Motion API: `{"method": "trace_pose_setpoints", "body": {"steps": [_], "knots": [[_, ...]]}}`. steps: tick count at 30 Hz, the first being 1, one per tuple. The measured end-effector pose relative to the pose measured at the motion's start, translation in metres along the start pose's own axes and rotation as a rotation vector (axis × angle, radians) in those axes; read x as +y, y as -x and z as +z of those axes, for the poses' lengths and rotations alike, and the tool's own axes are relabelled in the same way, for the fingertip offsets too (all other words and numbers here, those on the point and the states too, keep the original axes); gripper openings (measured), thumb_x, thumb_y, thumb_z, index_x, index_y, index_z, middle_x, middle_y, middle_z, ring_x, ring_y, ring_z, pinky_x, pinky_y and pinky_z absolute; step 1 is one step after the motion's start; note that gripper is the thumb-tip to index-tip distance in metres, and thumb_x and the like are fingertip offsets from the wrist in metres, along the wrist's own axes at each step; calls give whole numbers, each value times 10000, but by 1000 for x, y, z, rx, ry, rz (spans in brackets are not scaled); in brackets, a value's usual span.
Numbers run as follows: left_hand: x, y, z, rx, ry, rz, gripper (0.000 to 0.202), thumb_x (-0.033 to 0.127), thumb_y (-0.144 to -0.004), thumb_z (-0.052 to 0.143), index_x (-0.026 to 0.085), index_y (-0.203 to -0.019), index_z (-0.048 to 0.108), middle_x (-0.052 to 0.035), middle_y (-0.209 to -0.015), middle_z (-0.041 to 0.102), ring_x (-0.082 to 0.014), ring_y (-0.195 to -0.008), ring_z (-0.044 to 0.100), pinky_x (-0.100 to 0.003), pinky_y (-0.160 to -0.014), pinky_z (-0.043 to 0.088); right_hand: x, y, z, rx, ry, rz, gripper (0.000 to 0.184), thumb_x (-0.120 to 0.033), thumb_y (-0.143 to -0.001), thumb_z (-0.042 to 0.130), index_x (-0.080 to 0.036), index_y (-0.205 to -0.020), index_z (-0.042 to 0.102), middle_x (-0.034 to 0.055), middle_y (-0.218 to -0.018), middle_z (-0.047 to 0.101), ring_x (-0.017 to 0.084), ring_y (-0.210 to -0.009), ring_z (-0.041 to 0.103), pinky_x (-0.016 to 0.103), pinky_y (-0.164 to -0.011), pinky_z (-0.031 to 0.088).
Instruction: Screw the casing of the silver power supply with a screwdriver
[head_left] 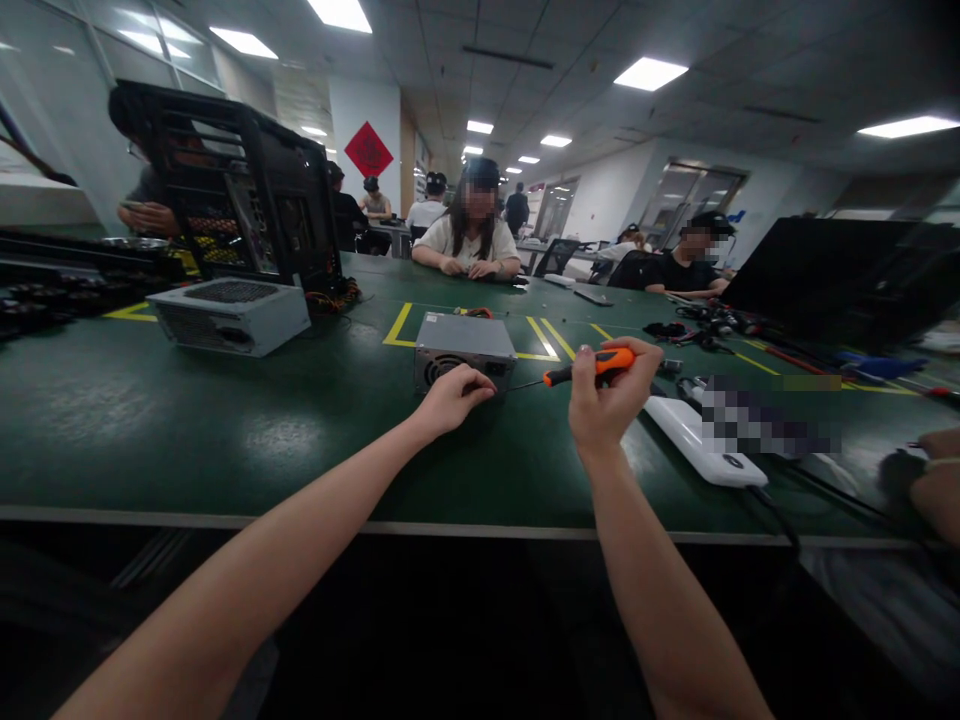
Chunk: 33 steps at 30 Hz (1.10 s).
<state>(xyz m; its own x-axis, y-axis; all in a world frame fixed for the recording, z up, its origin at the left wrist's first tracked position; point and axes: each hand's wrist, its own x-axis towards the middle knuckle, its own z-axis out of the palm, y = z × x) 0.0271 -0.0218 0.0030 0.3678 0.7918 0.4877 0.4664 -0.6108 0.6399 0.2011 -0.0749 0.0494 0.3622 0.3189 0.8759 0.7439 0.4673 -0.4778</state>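
Observation:
A grey computer power supply [465, 335] sits on the green table, its fan grille and socket side facing me. My left hand [454, 400] is in front of that side, thumb and fingers pinched together by its lower right corner; anything between the fingertips is too small to make out. In my right hand [611, 395] is an orange and black screwdriver [559, 377], held level. Its thin shaft points left, with the tip close to my left fingertips and the power supply's corner.
To the left stand a second power supply [229, 315] and an open black computer case [247, 190]. A white power strip [705, 440] lies right of my right hand, with cables and a large dark monitor [840, 275] beyond. Across the table sits a person [472, 235].

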Motion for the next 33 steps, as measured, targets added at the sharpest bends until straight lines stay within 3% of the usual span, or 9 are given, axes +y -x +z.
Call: {"method": "trace_pose_setpoints", "body": {"steps": [7,23,33], "knots": [[-5,-2,3,-20,-4,-17,118,230,-775,558,180,-837,644,-7,-818,564,-127,-741,518,-270,-698,421,10,3,-1,29,-2,-7,203,-381,-813,435,-201,-898,398,25,-787,450,133,-657,511,285,-585,444],[-7,1,5,-50,-13,36,84,211,-775,573,186,-823,637,-2,-830,546,-114,-735,508,-254,-679,414,8,8,-1,-30,-105,-22,193,-354,-806,460,-197,-901,401,14,-812,444,106,-645,486,262,-586,424],[-7,1,-1,11,-35,57,74,167,-769,560,153,-793,628,-15,-795,539,-124,-737,509,-262,-691,415,7,16,4,-77,-180,-41,274,-338,-759,547,-200,-932,386,-4,-818,427,86,-625,471,248,-586,433]]}}
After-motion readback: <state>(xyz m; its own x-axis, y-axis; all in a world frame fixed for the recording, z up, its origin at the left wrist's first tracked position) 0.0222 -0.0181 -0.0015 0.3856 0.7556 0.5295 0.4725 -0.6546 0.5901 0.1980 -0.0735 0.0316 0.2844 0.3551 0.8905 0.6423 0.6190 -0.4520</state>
